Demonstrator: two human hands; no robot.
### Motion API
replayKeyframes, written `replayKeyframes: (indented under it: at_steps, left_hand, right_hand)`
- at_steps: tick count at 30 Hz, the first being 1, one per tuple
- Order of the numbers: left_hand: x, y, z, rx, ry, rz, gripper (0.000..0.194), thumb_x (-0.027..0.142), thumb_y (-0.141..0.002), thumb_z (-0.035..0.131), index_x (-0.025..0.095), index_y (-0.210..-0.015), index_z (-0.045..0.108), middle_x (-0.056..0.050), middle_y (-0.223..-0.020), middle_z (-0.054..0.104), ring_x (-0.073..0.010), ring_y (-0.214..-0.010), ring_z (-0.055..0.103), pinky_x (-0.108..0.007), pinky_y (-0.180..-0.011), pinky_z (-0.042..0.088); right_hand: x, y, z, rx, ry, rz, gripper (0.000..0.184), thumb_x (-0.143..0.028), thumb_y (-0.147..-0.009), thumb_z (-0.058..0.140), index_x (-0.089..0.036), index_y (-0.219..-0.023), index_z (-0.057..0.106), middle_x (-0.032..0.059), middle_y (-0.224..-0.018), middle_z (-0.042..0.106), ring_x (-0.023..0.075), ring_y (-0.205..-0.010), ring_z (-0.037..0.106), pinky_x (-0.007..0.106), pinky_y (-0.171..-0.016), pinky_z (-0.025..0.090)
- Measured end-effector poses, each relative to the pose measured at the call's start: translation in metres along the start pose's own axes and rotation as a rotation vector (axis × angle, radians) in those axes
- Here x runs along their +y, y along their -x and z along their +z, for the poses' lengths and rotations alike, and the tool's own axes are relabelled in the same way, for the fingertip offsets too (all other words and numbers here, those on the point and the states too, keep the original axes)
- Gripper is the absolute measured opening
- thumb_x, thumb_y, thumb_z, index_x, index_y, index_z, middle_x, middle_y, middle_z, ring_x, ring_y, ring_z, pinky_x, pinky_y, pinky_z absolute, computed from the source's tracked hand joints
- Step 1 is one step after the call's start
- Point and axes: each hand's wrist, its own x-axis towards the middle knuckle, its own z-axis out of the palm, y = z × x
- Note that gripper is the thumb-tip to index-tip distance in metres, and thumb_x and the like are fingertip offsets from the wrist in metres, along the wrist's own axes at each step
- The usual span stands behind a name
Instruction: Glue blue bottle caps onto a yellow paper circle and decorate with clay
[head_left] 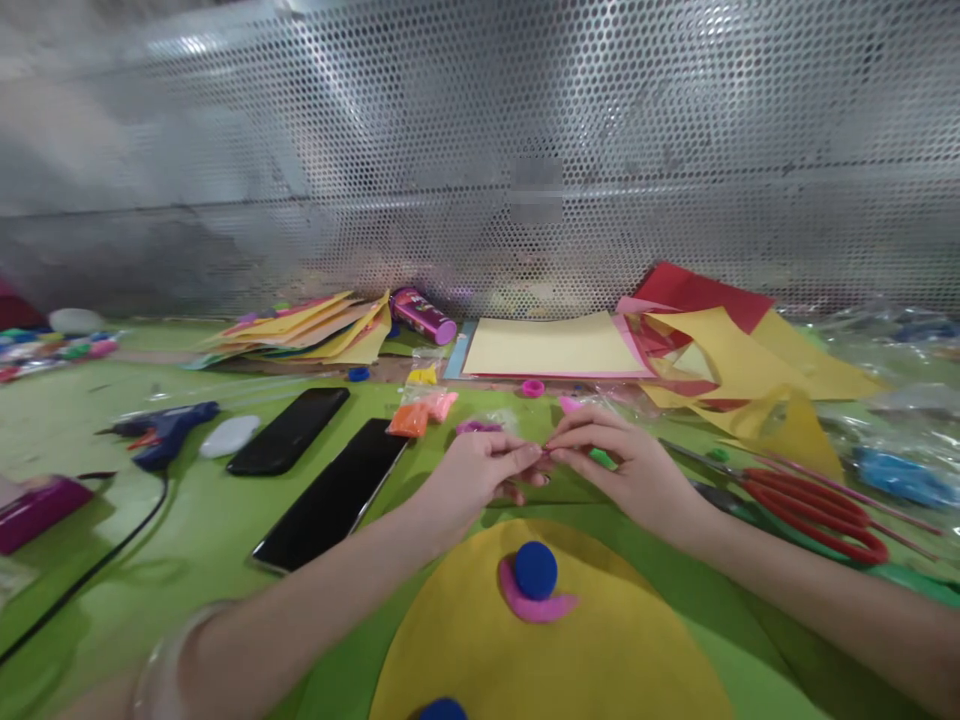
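Note:
My left hand point(476, 475) and my right hand point(634, 465) meet at the fingertips above the green table. Both are closed in a pinch around something tiny and reddish, mostly hidden by the fingers. Below them lies a yellow disc point(465, 630), cut off by the lower edge of the view. On it rests a blue round piece point(535, 570) with a curved pink strip point(541, 607) along its lower left side. Another blue piece point(442, 710) shows at the bottom edge. Just behind my fingers are a purple piece point(478, 427) and small packets of orange clay point(409, 420).
Two dark phones point(289, 430) point(334, 495) and a blue glue gun point(172, 430) with its cord lie left. Red-handled scissors point(817, 510) sit beside my right forearm. Coloured sheets point(555, 345), a purple canister point(424, 316) and a perforated metal panel point(450, 130) stand behind.

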Motion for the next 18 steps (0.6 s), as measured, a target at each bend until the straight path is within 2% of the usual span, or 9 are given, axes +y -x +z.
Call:
replayKeyframes:
  at_steps: [10, 18]
  left_hand:
    - [0.001, 0.001, 0.002, -0.035, -0.001, -0.017, 0.032, 0.039, -0.061, 0.077, 0.011, -0.075, 0.070, -0.009, -0.074, 0.068, -0.0131, -0.066, 0.061, -0.019, -0.049, 0.045]
    - [0.005, 0.003, 0.005, 0.011, -0.053, 0.015, 0.018, 0.028, -0.068, 0.073, 0.012, -0.072, 0.068, -0.008, -0.075, 0.068, -0.0144, -0.067, 0.061, -0.021, -0.051, 0.047]
  right_hand:
    - [0.003, 0.003, 0.001, 0.038, 0.122, -0.192, 0.015, -0.014, -0.087, 0.052, -0.019, -0.088, 0.066, 0.0088, -0.092, 0.058, 0.0182, -0.084, 0.058, 0.033, -0.070, 0.052]
    - [0.010, 0.007, 0.004, 0.057, 0.206, -0.285, 0.013, -0.014, -0.087, 0.050, -0.020, -0.087, 0.062, 0.0083, -0.090, 0.060, 0.0182, -0.081, 0.059, 0.034, -0.069, 0.053]
